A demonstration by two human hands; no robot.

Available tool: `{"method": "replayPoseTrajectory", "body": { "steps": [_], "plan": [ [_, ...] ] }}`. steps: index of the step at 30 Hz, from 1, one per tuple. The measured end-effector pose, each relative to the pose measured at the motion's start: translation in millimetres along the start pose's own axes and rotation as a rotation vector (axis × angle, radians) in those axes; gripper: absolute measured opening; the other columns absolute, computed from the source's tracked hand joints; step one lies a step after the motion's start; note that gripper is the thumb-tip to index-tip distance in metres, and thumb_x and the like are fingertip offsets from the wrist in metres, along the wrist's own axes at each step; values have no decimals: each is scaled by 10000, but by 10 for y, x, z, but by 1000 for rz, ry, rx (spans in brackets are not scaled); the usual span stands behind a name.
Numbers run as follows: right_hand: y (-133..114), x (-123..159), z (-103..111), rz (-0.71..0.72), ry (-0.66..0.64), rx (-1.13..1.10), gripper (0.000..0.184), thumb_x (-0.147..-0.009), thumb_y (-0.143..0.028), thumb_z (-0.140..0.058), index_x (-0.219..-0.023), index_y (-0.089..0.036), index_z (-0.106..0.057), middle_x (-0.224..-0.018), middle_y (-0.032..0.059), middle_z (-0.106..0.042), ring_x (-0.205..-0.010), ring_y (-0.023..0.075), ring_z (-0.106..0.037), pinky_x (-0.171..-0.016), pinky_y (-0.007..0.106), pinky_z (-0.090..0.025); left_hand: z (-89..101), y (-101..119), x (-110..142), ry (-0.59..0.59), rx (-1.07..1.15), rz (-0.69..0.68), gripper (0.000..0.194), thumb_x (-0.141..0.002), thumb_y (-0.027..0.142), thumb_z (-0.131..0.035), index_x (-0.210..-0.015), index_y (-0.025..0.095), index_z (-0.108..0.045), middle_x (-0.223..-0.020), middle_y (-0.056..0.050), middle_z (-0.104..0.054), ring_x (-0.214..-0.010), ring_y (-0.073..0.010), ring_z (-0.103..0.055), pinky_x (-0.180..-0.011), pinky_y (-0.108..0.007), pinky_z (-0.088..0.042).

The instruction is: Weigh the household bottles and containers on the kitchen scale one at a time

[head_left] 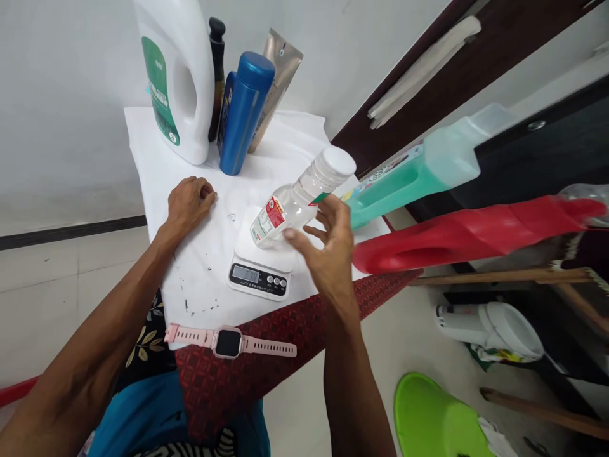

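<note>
A clear bottle [295, 202] with a white cap and a red and green label stands on a white digital kitchen scale [259, 277], whose small display is lit but hard to read. My right hand [330, 238] is at the bottle's right side, thumb and fingers apart and curved about it; whether the fingertips touch it I cannot tell. On the white cloth [200, 279], left of the scale, rests my left hand [189, 200], fingers curled in and nothing seen in them.
Behind stand a large white jug [190, 82], a dark pump bottle [216, 82], a blue bottle [247, 114] and a beige tube [280, 82]. At right are green [409, 174] and red [442, 238] bottles. A pink watch [228, 343] lies in front; a green basin [432, 412] is on the floor.
</note>
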State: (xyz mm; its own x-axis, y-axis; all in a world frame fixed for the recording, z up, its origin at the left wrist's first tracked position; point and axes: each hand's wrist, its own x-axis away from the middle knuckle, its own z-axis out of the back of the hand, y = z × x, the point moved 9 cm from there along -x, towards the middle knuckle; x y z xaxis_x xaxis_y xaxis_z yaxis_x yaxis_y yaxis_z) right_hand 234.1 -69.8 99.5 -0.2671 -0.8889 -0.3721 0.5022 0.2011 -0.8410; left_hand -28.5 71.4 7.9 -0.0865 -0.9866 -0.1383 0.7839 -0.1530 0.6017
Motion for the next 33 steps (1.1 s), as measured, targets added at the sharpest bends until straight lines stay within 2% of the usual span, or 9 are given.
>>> {"method": "replayPoseTrajectory", "body": {
  "steps": [3,6,9,12,17,23,29,31,33],
  "plan": [
    [-27,12,-206,-6,-30,69,601,-742,-514,-907,-1222,-273,-637,-1187,66,-783,-1014,269,-762,-926,529,-657,7,16,3,3,-12,-2,114,-927,290,-597,-946,216,-681,-1009,-95,-705,-973,-266,-625,-926,-428,-491],
    [-51,-78,-254,4,-4,70,463,-742,-473,-900,-1074,-256,-662,-979,27,-800,-827,231,-757,-821,474,-673,3,30,5,5,-13,-16,103,-929,276,-604,-941,214,-685,-996,-97,-712,-990,-278,-642,-921,-438,-502],
    [-35,-344,-227,21,87,20,463,-745,-499,-892,-1066,-249,-672,-973,32,-808,-841,232,-765,-800,451,-672,-5,19,1,18,0,-27,87,-924,266,-618,-933,224,-694,-969,-94,-720,-987,-291,-654,-884,-445,-516],
    [42,-764,-320,32,147,-24,497,-748,-512,-878,-1101,-232,-668,-1050,67,-811,-937,253,-775,-874,472,-662,-10,15,0,28,0,-48,90,-931,275,-615,-930,231,-694,-958,-89,-721,-994,-297,-661,-869,-444,-522],
    [320,-1418,-835,-52,38,69,465,-730,-449,-864,-1066,-215,-644,-1046,73,-798,-957,261,-756,-948,477,-619,-13,7,3,24,-16,-52,108,-952,301,-592,-940,233,-675,-964,-88,-721,-989,-295,-666,-854,-433,-514],
    [586,-1769,-1232,-131,-37,113,503,-761,-503,-852,-1104,-208,-632,-1060,60,-783,-989,249,-727,-955,449,-594,-23,-2,-18,17,-11,-77,122,-952,317,-572,-933,240,-665,-946,-88,-717,-976,-292,-666,-853,-429,-518],
    [754,-1785,-1304,-207,-141,26,801,-703,-639,-907,-1300,-214,-583,-1227,57,-765,-1116,232,-721,-1039,462,-605,15,-43,-38,30,18,-85,173,-932,389,-554,-909,256,-662,-956,-104,-723,-1003,-321,-683,-861,-453,-537],
    [746,-1651,-1199,-193,-148,13,935,-688,-629,-927,-1426,-220,-523,-1393,96,-715,-1244,247,-688,-1083,476,-593,20,-49,-50,23,30,-82,204,-926,413,-537,-910,253,-662,-975,-115,-727,-1024,-333,-685,-871,-465,-537],
    [652,-1465,-919,-116,-60,68,980,-740,-556,-915,-1530,-215,-445,-1563,162,-596,-1414,287,-597,-1156,520,-543,28,-37,-52,14,36,-79,225,-915,434,-529,-909,251,-659,-975,-119,-729,-1025,-338,-680,-870,-466,-532]
  ]
}}
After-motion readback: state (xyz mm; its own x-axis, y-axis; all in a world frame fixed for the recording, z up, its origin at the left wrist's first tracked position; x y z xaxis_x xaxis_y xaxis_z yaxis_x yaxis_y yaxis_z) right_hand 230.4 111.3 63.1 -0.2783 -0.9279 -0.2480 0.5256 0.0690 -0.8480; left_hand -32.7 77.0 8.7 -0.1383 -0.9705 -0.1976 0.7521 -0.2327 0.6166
